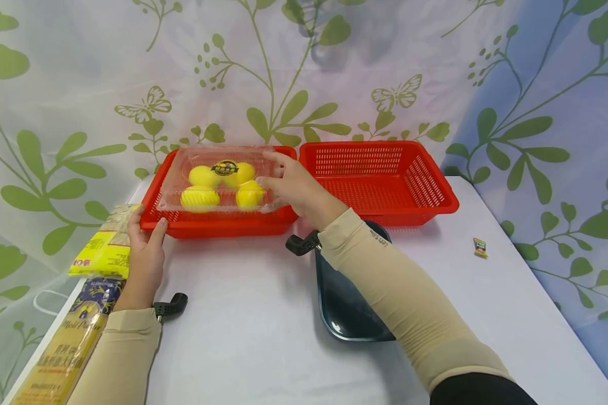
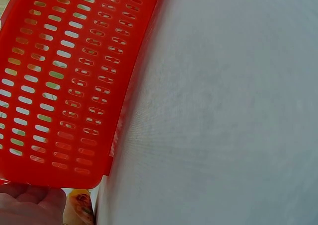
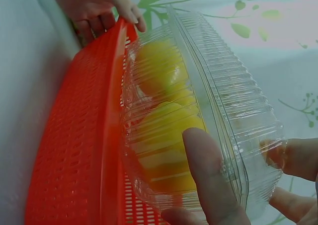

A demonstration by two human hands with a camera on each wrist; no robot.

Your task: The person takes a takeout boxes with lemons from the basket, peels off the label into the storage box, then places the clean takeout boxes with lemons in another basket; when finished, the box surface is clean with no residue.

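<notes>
While the left hand (image 1: 147, 256) grips one red basket (image 1: 218, 229), presumably steadying it, the right hand (image 1: 304, 188) holds the fruit box (image 1: 219, 180).

I'm seeing a dark tray (image 1: 347, 309) on the white table (image 1: 233, 320), tiny packet (image 1: 480, 248) well apart, plus a pasta pack (image 1: 63, 349), leafy curtain (image 1: 192, 118) behind.

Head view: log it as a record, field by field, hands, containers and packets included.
left hand: grips a corner of the left red perforated plastic basket
right hand: holds the right end of a clear rectangular plastic box
box contents: four rounded yellow pieces
box position: over left basket; whether resting, unclear
right basket: red perforated plastic
front: dark rectangular tray, partly behind the beige right sleeve
left edge: yellow printed plastic packet, long gold-and-blue packet
</notes>
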